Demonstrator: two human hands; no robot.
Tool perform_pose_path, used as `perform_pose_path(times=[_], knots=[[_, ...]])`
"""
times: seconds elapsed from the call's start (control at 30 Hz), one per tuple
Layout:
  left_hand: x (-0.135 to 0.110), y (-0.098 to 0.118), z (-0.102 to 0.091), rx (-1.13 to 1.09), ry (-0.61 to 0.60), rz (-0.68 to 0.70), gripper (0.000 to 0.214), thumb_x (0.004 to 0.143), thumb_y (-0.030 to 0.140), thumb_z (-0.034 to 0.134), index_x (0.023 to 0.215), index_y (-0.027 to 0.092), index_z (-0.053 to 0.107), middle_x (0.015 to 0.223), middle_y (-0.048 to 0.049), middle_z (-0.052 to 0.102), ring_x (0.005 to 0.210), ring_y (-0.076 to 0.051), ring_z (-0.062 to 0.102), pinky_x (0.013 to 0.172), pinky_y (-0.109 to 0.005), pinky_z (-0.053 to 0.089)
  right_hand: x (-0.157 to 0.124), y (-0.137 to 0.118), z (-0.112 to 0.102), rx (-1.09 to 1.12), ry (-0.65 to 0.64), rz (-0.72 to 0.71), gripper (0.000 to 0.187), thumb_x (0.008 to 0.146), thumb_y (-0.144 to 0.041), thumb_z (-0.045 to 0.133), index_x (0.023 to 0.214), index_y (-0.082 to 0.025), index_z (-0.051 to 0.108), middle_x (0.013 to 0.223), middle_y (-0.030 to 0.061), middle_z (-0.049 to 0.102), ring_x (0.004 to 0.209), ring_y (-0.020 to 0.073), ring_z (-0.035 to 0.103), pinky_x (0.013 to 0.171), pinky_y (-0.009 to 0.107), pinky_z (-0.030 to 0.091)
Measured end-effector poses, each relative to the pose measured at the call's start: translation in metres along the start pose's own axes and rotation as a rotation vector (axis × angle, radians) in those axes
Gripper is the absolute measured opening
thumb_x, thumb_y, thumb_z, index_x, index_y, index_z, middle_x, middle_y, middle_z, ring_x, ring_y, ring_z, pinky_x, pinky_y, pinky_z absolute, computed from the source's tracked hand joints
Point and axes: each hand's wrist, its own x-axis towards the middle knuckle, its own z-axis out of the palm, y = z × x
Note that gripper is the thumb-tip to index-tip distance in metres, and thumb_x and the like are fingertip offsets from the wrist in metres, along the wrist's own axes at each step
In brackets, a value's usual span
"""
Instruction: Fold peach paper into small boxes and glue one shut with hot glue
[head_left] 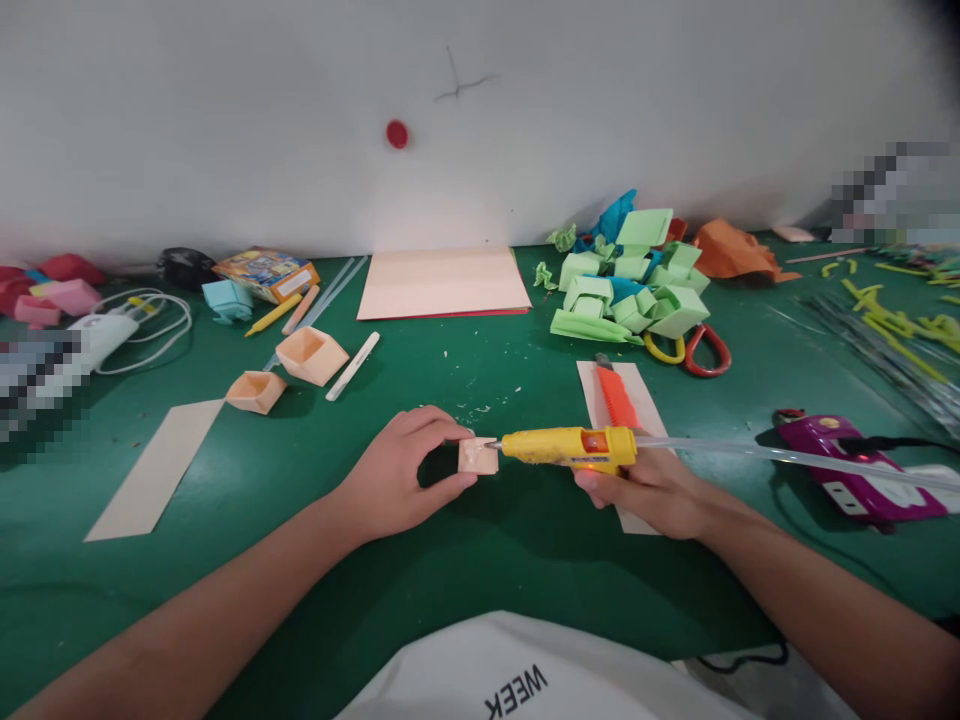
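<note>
Between its thumb and fingers my left hand (405,468) pinches a small peach folded-paper box (478,458). My right hand (651,492) grips a yellow hot glue gun (570,446), whose metal tip meets the upper side of that box. A long clear glue stick (750,450) runs out of the gun's back toward the right. Under and behind the right hand lies a peach paper strip (637,390), with an orange utility knife (616,396) on it. Two more peach paper boxes, a larger one (313,356) and a smaller one (256,391), sit to the left.
A peach paper strip (157,470) and a white stick (352,367) lie at left. Peach sheets (444,284) rest against the wall. Green folded-paper pieces (634,290) and red-and-yellow-handled scissors (706,351) are back right. A purple power strip (840,465) stands right.
</note>
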Motion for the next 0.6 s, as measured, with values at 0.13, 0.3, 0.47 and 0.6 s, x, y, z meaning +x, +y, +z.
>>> perform_pose_path(times=[0.13, 0.3, 0.47, 0.6], knots=[[-0.0005, 0.0006, -0.0004, -0.002, 0.004, 0.0, 0.029, 0.092, 0.041, 0.064, 0.115, 0.023, 0.064, 0.113, -0.0068, 0.066, 0.107, -0.024, 0.062, 0.095, -0.04, 0.049, -0.0007, -0.0004, -0.0006, -0.014, 0.003, 0.001, 0.054, 0.094, -0.069, 0.047, 0.077, -0.021, 0.065, 0.074, 0.0036, 0.068, 0.071, 0.0195, 0.064, 0.061, 0.03, 0.051], [-0.0008, 0.0009, -0.0001, -0.002, 0.003, -0.001, 0.028, 0.092, 0.041, 0.064, 0.114, 0.023, 0.064, 0.112, -0.0073, 0.066, 0.106, -0.024, 0.062, 0.095, -0.04, 0.049, -0.0002, -0.0015, -0.0018, -0.021, -0.005, -0.014, 0.057, 0.094, -0.071, 0.045, 0.075, -0.02, 0.064, 0.073, 0.0048, 0.068, 0.07, 0.0195, 0.064, 0.06, 0.029, 0.05], [-0.0007, -0.0002, 0.0006, -0.003, 0.002, 0.002, 0.029, 0.092, 0.041, 0.064, 0.115, 0.023, 0.064, 0.113, -0.0069, 0.065, 0.107, -0.024, 0.061, 0.095, -0.04, 0.049, -0.0014, -0.005, -0.0046, -0.044, -0.021, 0.03, 0.062, 0.09, -0.077, 0.044, 0.075, -0.02, 0.065, 0.073, 0.0069, 0.069, 0.069, 0.0214, 0.065, 0.059, 0.031, 0.051], [-0.0004, 0.0001, 0.0005, -0.003, 0.0, 0.001, 0.029, 0.093, 0.04, 0.064, 0.116, 0.023, 0.064, 0.113, -0.0069, 0.065, 0.107, -0.023, 0.061, 0.095, -0.039, 0.049, -0.0025, -0.0063, -0.0062, -0.053, -0.022, 0.023, 0.062, 0.09, -0.076, 0.044, 0.078, -0.02, 0.066, 0.073, 0.0065, 0.069, 0.068, 0.021, 0.065, 0.058, 0.03, 0.051]])
